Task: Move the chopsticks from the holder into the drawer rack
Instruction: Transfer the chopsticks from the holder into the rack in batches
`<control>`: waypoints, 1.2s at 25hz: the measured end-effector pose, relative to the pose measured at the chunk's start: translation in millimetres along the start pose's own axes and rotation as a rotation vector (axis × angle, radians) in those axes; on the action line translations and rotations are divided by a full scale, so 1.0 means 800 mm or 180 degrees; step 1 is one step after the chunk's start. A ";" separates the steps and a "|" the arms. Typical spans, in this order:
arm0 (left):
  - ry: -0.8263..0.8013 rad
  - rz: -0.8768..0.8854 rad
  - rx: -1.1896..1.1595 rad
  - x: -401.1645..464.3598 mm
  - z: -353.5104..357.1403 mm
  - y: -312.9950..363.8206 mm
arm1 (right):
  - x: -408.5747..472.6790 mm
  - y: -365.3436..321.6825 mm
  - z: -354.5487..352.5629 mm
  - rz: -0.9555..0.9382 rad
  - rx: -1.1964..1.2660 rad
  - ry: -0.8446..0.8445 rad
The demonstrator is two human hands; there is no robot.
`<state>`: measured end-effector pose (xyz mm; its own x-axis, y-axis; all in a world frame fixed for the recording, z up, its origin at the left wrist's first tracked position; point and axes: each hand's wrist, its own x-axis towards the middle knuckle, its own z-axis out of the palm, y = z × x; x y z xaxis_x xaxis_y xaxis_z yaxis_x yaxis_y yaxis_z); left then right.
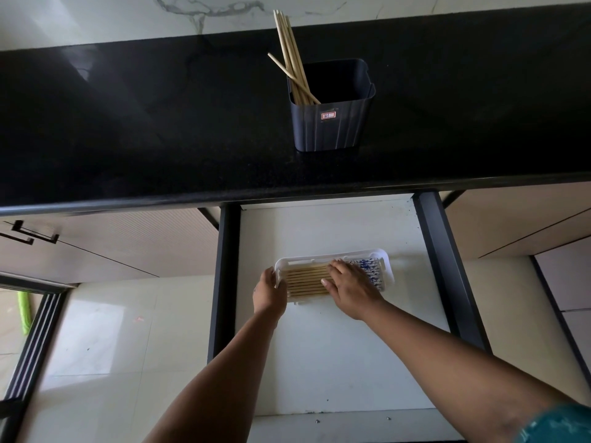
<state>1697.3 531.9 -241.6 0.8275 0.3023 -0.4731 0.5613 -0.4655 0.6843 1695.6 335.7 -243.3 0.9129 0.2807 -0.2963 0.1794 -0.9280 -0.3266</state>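
A row of wooden chopsticks (308, 279) lies flat and side by side in the white drawer rack (332, 258), which sits on the pale floor of the open drawer (319, 346) below the black table (160, 123). The right hand (351, 287) rests palm down across the right half of that row, its grip wide, fingers straight and spread over the sticks rather than curled round any; blue-patterned ends (372, 270) show just beyond its fingertips. The left hand (270, 290) is at the rack's left end, its fingers curled against the rim there, holding the rack. Up on the table, well apart from both hands, stands the dark holder (332, 123) with several more chopsticks (289, 49) leaning out of its left corner toward the marble wall (415, 4).
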 end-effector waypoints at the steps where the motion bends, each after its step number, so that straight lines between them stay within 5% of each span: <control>1: 0.0015 0.0071 0.0050 -0.001 -0.002 0.003 | 0.000 0.000 -0.004 -0.0002 0.0002 0.0090; 10: 0.0477 0.0679 0.0964 -0.031 -0.021 0.057 | -0.008 -0.030 -0.072 0.0030 -0.0277 0.0951; 18: 0.0662 0.2079 0.0317 -0.046 -0.075 0.237 | 0.033 -0.095 -0.236 -0.0143 -0.0186 0.1896; 23: 0.0231 0.2454 -0.0285 -0.029 -0.132 0.334 | 0.082 -0.122 -0.350 -0.0004 0.0081 0.2124; 27: 0.0394 0.2404 -0.0373 0.005 -0.161 0.382 | 0.138 -0.116 -0.415 0.0369 0.1236 0.1762; 30: 0.0371 0.1954 -0.0712 0.035 -0.161 0.391 | 0.186 -0.098 -0.437 0.0634 0.0966 0.1242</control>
<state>1897.3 502.1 30.7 0.9869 0.1310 0.0940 -0.0339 -0.4017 0.9152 1945.6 364.7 51.7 0.9973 -0.0593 -0.0422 -0.0727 -0.8252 -0.5601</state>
